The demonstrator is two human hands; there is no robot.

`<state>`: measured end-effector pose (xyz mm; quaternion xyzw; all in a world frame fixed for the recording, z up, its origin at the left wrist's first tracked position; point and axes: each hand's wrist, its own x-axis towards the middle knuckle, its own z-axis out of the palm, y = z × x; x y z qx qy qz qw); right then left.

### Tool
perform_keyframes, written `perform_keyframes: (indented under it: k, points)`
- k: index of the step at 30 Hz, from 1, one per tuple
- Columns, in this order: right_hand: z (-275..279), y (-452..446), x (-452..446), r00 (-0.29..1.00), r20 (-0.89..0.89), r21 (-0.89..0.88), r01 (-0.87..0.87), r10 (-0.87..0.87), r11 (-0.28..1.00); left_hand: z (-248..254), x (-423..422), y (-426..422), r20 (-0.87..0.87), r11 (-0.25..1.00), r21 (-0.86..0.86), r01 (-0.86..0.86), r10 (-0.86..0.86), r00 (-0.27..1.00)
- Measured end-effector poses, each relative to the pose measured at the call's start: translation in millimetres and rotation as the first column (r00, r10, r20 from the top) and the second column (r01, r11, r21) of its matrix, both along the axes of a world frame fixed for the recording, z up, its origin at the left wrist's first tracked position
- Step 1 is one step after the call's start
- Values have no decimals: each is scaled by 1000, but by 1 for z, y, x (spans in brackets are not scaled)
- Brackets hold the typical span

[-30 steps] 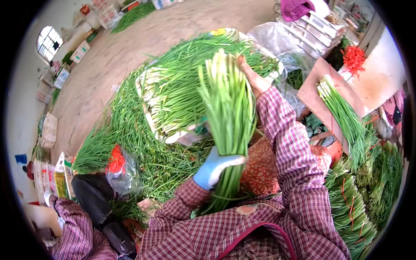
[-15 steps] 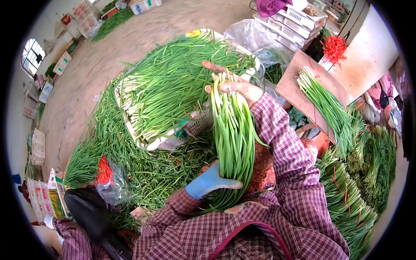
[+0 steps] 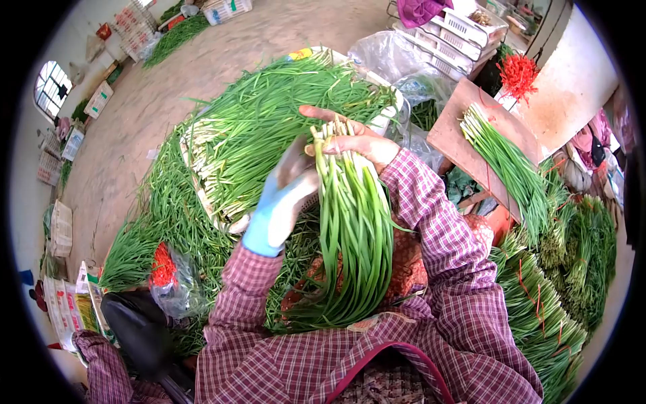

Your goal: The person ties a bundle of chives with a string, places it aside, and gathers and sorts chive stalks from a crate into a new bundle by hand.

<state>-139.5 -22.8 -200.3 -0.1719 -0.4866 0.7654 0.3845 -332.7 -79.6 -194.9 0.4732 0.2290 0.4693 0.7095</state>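
A bunch of long green stalks (image 3: 353,236) hangs leaves down in front of me, pale root ends at the top. My bare right hand (image 3: 360,143) grips it near those pale ends, index finger stretched out to the left. Beside the bunch's upper left is my left hand (image 3: 286,192), in a blue and white glove, fingers apart and slightly blurred; its fingertips come close to the stalk ends. Behind both hands, a white crate (image 3: 398,108) is heaped with loose green stalks (image 3: 269,135).
Cut stalks lie on a board (image 3: 457,128) at the right, near red ties (image 3: 518,75). Tied bundles (image 3: 538,310) are stacked at lower right. A plastic bag with red ties (image 3: 176,279) stands at left. Another person's sleeve (image 3: 104,367) shows at lower left. White crates (image 3: 457,44) stand behind.
My left hand has let go of the bunch's lower part and moved up beside its top. My right hand has shifted slightly left with the bunch, whose leaves now hang loose.
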Motion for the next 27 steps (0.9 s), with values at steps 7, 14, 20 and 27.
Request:
perform_keyframes:
  k: [7,14,20,27]
  points:
    - [15,-14,-11,596,401,739,237,-695,630,7,24,0,11,982,-165,-96,99,995]
    - [26,-23,-13,865,386,248,238,-321,939,4,16,0,-21,991,-101,-92,90,996]
    - [23,-27,-9,854,246,186,421,-458,887,-10,3,6,34,973,-173,-155,163,986]
    - [32,-26,-24,868,261,316,337,-423,887,6,9,0,-87,970,-66,-233,227,970]
